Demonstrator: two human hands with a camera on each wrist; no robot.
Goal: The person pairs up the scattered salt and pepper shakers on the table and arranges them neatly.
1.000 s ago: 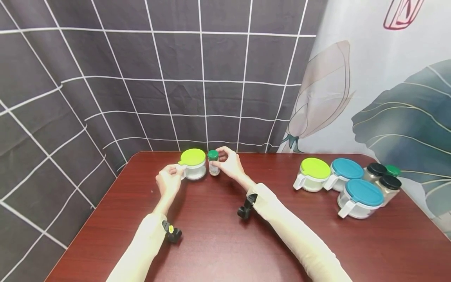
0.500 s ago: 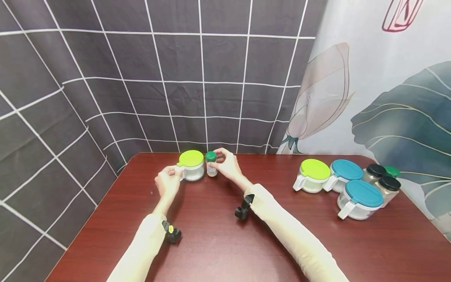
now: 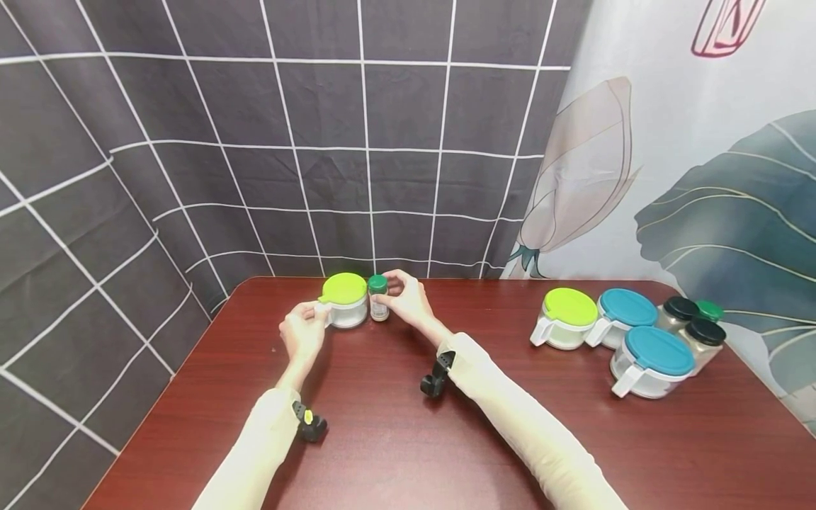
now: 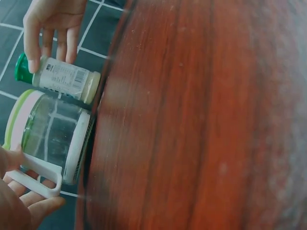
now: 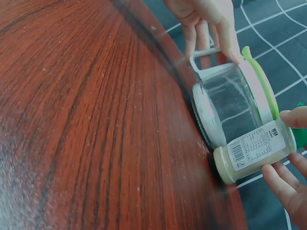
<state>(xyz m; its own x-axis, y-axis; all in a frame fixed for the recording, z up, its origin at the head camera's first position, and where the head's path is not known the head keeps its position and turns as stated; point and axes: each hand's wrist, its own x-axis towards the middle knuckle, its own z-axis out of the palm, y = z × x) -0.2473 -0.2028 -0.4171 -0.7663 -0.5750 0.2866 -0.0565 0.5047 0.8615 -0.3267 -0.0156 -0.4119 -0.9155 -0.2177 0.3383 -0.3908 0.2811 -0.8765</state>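
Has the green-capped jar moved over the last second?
Yes: the green-capped jar has shifted left, judged against the gray grid backdrop behind it.

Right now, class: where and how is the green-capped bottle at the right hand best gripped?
Probably around its body below the cap, from the right, where the right hand is. The bottle stands upright, slim enough to pinch, and the lime-lidded jar crowds its left side.

I wear cream sleeves (image 3: 523, 425); my jar lid (image 3: 344, 288) is lime, bottle cap (image 3: 377, 283) green, bench (image 3: 376, 432) reddish-brown, curtain (image 3: 404, 103) grey, white-gridded.
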